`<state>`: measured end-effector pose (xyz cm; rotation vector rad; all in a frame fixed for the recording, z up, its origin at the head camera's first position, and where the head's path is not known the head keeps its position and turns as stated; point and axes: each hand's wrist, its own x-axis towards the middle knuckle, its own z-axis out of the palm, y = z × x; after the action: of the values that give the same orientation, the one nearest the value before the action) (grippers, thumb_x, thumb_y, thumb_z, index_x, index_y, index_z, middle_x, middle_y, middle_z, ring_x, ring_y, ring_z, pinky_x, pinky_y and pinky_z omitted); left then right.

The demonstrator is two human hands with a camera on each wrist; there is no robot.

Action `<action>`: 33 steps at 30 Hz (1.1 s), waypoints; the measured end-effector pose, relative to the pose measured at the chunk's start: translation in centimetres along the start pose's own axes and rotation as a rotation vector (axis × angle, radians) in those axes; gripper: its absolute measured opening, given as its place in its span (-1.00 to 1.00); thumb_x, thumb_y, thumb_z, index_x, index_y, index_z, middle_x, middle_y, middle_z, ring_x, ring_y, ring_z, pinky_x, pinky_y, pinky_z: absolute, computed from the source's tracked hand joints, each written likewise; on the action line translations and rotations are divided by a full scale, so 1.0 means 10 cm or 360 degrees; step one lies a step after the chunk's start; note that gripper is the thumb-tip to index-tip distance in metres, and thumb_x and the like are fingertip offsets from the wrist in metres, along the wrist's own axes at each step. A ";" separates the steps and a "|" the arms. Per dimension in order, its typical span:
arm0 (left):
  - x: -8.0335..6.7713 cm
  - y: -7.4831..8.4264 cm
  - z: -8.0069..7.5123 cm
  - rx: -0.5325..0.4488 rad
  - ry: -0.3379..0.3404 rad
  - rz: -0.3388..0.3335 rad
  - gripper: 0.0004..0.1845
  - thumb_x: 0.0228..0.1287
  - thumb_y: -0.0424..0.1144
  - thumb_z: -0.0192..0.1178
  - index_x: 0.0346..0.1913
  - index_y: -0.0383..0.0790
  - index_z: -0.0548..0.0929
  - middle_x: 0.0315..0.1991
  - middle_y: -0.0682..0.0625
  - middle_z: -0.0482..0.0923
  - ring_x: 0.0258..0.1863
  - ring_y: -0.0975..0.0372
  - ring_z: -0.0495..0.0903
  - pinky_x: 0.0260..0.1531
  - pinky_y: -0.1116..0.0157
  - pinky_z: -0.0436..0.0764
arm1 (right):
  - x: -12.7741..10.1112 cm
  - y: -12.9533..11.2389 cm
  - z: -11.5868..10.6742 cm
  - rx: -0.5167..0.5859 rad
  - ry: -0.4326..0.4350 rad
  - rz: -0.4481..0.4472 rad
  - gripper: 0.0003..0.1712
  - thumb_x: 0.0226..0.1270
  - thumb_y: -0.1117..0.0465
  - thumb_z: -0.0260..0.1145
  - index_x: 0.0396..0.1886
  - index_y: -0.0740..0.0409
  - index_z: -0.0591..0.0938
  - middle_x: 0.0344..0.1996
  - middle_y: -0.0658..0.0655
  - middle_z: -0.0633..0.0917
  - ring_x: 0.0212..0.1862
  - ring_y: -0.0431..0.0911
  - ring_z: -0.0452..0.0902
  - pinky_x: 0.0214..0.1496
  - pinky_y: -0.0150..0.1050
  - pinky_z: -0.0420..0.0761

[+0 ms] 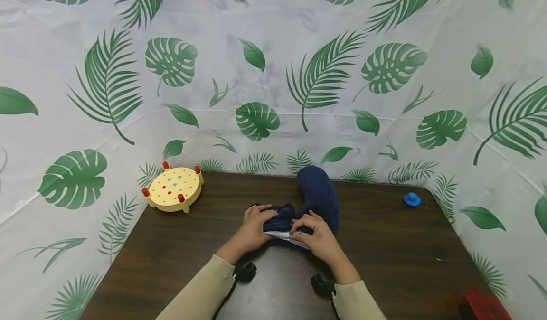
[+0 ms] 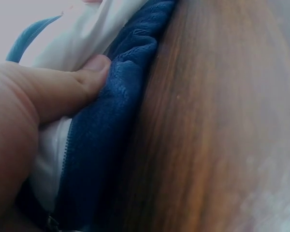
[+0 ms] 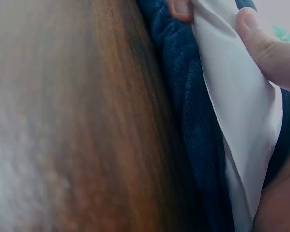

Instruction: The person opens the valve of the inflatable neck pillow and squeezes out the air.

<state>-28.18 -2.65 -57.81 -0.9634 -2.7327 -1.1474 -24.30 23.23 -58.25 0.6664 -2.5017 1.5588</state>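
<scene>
A navy plush neck pillow (image 1: 319, 194) lies curved on the table, its right arm full and its left part crumpled. Along the near edge its zipper (image 2: 65, 150) is undone, and white inner fabric (image 3: 237, 101) shows in the gap. My left hand (image 1: 255, 226) grips the crumpled left part, the thumb pressing on the white fabric beside the blue edge. On the right of the opening, my right hand (image 1: 318, 237) pinches the edge with thumb and fingers. The fingers under the cover are hidden.
At the back left of the brown table (image 1: 384, 244) stands a round yellow pegboard (image 1: 176, 188) with red-tipped legs. A small blue object (image 1: 412, 199) lies at the back right. Part of a red item (image 1: 485, 305) shows at the near right corner. A leaf-patterned cloth (image 1: 265, 82) hangs behind.
</scene>
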 end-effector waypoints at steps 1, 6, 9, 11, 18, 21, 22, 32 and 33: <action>0.00 0.00 0.00 -0.0001 -0.0004 -0.0001 -0.41 0.17 -0.23 0.65 0.29 -0.16 0.73 0.31 -0.17 0.72 0.54 -0.13 0.43 0.56 -0.35 0.05 | 0.00 0.00 0.01 -0.0011 0.0002 0.0001 -0.75 0.22 0.18 0.68 -0.29 -0.31 0.79 -0.28 -0.18 0.80 0.23 0.02 0.81 0.72 0.34 0.06; 0.01 0.01 -0.01 -0.0003 -0.0015 0.0002 -0.44 0.18 -0.26 0.64 0.27 -0.17 0.74 0.30 -0.17 0.72 0.53 -0.13 0.44 0.57 -0.34 0.06 | 0.01 0.01 0.03 -0.0057 0.0020 -0.0017 -0.74 0.19 0.20 0.68 -0.31 -0.29 0.79 -0.29 -0.17 0.81 0.20 0.00 0.82 0.70 0.36 0.08; 0.01 0.01 -0.01 -0.0010 -0.0006 0.0010 -0.46 0.18 -0.28 0.64 0.24 -0.17 0.75 0.29 -0.18 0.72 0.51 -0.13 0.46 0.56 -0.34 0.07 | 0.01 0.01 0.04 -0.0070 0.0031 -0.0050 -0.76 0.19 0.20 0.68 -0.31 -0.25 0.80 -0.28 -0.14 0.81 0.17 0.04 0.82 0.67 0.40 0.09; 0.01 0.01 -0.01 -0.0018 0.0001 0.0015 -0.47 0.17 -0.29 0.63 0.22 -0.17 0.76 0.28 -0.19 0.72 0.50 -0.14 0.47 0.56 -0.34 0.08 | 0.01 0.01 0.03 -0.0068 0.0030 -0.0049 -0.77 0.19 0.20 0.68 -0.31 -0.25 0.80 -0.28 -0.14 0.82 0.17 0.04 0.82 0.67 0.40 0.09; 0.01 0.00 -0.01 -0.0033 -0.0005 0.0019 -0.49 0.20 -0.28 0.62 0.23 -0.17 0.76 0.30 -0.21 0.71 0.48 -0.14 0.48 0.54 -0.33 0.09 | -0.01 0.00 0.04 -0.0037 0.0016 0.0019 -0.75 0.22 0.18 0.67 -0.31 -0.32 0.78 -0.28 -0.19 0.80 0.21 -0.03 0.80 0.72 0.31 0.08; 0.01 0.00 -0.01 -0.0043 -0.0005 0.0027 -0.50 0.20 -0.28 0.62 0.21 -0.17 0.77 0.30 -0.21 0.72 0.47 -0.15 0.48 0.53 -0.34 0.09 | -0.02 -0.01 0.04 -0.0014 0.0014 0.0043 -0.75 0.22 0.16 0.66 -0.32 -0.34 0.78 -0.28 -0.21 0.79 0.21 -0.07 0.79 0.74 0.28 0.08; 0.00 0.00 -0.01 -0.0046 -0.0003 0.0027 -0.51 0.21 -0.29 0.62 0.21 -0.17 0.77 0.29 -0.20 0.72 0.47 -0.15 0.48 0.53 -0.35 0.09 | -0.02 -0.01 0.04 -0.0007 0.0013 0.0048 -0.75 0.22 0.15 0.66 -0.32 -0.34 0.78 -0.27 -0.21 0.79 0.21 -0.08 0.79 0.74 0.28 0.07; 0.01 0.00 -0.01 -0.0051 0.0018 0.0039 -0.58 0.20 -0.32 0.61 0.13 -0.13 0.78 0.26 -0.19 0.73 0.42 -0.11 0.51 0.50 -0.31 0.11 | -0.01 0.00 0.05 -0.0005 0.0021 0.0048 -0.76 0.22 0.15 0.67 -0.33 -0.34 0.79 -0.26 -0.21 0.80 0.18 -0.12 0.77 0.74 0.29 0.10; 0.01 0.00 -0.01 -0.0050 0.0021 0.0044 -0.58 0.20 -0.32 0.60 0.12 -0.13 0.78 0.26 -0.19 0.73 0.41 -0.11 0.52 0.50 -0.31 0.12 | -0.01 0.00 0.05 -0.0007 0.0022 0.0052 -0.75 0.22 0.15 0.67 -0.33 -0.35 0.79 -0.26 -0.21 0.81 0.17 -0.13 0.77 0.74 0.27 0.10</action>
<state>-28.26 -2.61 -57.73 -0.9904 -2.6905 -1.1918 -24.19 22.83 -58.46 0.6148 -2.5177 1.5628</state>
